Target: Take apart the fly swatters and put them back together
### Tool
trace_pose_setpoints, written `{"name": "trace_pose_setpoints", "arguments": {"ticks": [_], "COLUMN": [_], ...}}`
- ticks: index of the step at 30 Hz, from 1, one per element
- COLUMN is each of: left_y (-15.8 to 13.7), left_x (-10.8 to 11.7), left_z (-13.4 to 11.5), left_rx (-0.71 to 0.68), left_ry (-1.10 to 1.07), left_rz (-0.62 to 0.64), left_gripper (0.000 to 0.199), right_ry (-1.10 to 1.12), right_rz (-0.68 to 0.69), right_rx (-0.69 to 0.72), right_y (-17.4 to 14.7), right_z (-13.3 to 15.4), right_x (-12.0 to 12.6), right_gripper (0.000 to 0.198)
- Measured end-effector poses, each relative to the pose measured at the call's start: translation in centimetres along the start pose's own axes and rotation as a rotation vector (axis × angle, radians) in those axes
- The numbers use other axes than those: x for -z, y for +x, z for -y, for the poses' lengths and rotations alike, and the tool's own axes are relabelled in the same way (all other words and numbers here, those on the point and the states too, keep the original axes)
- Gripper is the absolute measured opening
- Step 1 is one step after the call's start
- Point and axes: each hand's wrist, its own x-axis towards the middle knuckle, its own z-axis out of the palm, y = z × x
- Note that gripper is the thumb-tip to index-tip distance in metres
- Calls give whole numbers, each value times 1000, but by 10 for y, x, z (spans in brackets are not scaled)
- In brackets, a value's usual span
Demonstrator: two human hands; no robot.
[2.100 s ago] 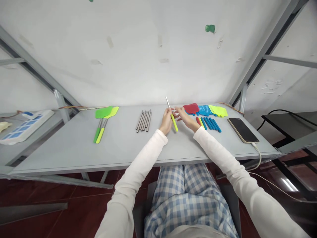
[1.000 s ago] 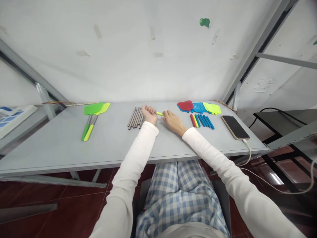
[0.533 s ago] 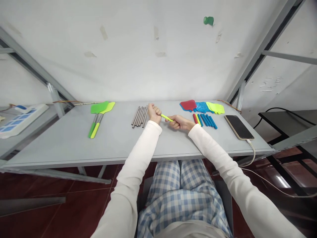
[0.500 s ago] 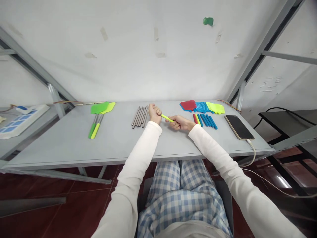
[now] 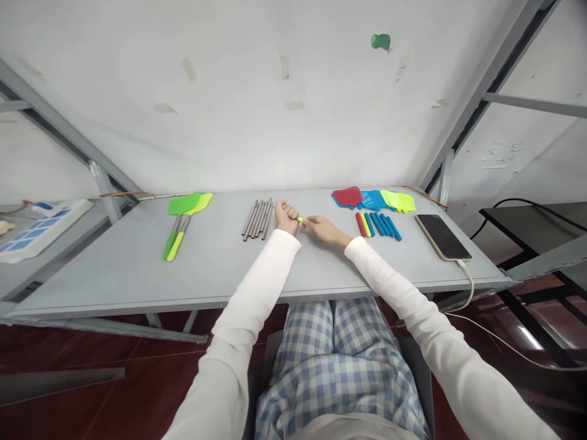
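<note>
Between my hands shows a short stretch of a yellow-green handle grip (image 5: 300,219). My right hand (image 5: 323,230) pinches its right side, hiding most of it. My left hand (image 5: 286,217) is a closed fist at the other end, wrapped round what appears to be a thin metal rod, mostly hidden. Several metal rods (image 5: 257,219) lie just left of that fist. To the right of my right hand are loose handle grips: one red (image 5: 361,225), one yellow (image 5: 367,225) and several blue (image 5: 385,225). Behind them lie red (image 5: 347,196), blue (image 5: 372,199) and yellow (image 5: 398,200) fly swatter heads.
Two fly swatters with handles, green (image 5: 183,204) and yellow (image 5: 177,245), lie on the left of the grey table (image 5: 114,269). A phone (image 5: 443,236) with a white cable lies at the right. Beyond the left frame is a power strip (image 5: 43,231); a wall stands behind.
My right hand has moved left along the yellow-green grip, closer to my left fist. Less of the grip shows between the hands.
</note>
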Motion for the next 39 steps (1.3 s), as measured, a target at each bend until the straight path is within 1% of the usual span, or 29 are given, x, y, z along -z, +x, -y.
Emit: {"name": "trace_pose_setpoints", "arguments": {"ticks": [2,3,5,7,9,10,11,12,13,14,16,17,18,19,20,22,23,24,25,26,28,29,30,31,32,33,34,36,39], "left_y": [-3,-5,-8,-9,-8,-7,-5,-4,-3,-2,-2,-2,-3,-4,-5,-8,-9,-9,-10,-10,-10,-10,-10,-10,-10,-9,-8,-6,-1], "left_x": [-5,-7,-10,-11,-8,-6,-4,-2,-1,1,2,2,2,2,2,2,2,1,1,0,0,0,1,1,2,3,4,5,5], "left_z": [-3,-5,-10,-17,-25,-28,-31,-32,-32,-32,-28,-25,-23,-21,-20,-19,-20,-22,-24,-27,-33,-35,-38,-40,-41,-42,-43,-43,-47], "left_rx": [-10,-14,-18,-11,-5,-2,-2,-10,-26,-45,-81,-93,-99,-101,-105,-107,-104,-97,-86,-69,-28,-10,3,9,9,0,-15,-52,-90], "left_ry": [10,13,15,14,20,28,38,45,47,45,31,21,10,-1,-14,-34,-35,-32,-23,-11,17,27,33,34,31,26,19,7,-4], "left_rz": [28,56,132,195,231,242,249,251,247,239,224,224,228,235,238,235,229,226,226,231,255,271,289,304,315,320,316,294,272], "left_gripper": [43,44,45,45,46,46,46,46,47,47,47,47,47,47,47,48,48,47,47,47,47,48,48,48,48,49,49,49,49], "right_ry": [369,532,768,875,852,794,704,582,432,259,-110,-277,-415,-515,-577,-585,-530,-429,-285,-109,270,430,550,627,661,658,625,497,202], "right_rz": [222,333,488,548,576,578,561,507,409,266,-78,-216,-306,-348,-361,-353,-346,-325,-269,-170,122,273,394,475,506,493,440,270,6], "right_rx": [-161,-215,-247,-226,-197,-176,-148,-112,-69,-19,89,136,174,203,224,244,236,208,160,91,-51,-101,-132,-144,-143,-129,-106,-42,73], "right_y": [2,3,3,1,0,-1,-1,-2,-2,-3,-4,-4,-5,-5,-5,-5,-4,-3,-2,-1,0,0,-1,-2,-4,-6,-8,-11,-10], "right_z": [0,0,1,2,4,5,5,5,5,4,3,2,2,2,2,2,2,3,3,3,3,3,4,4,5,6,6,7,2], "right_x": [7,11,16,17,11,7,2,-3,-8,-11,-13,-13,-11,-10,-9,-9,-9,-9,-10,-9,-5,-3,-1,1,2,2,1,-1,0], "right_gripper": [28,28,29,30,32,34,35,36,36,35,35,35,34,32,31,27,26,26,26,27,27,26,24,22,23,25,26,28,24]}}
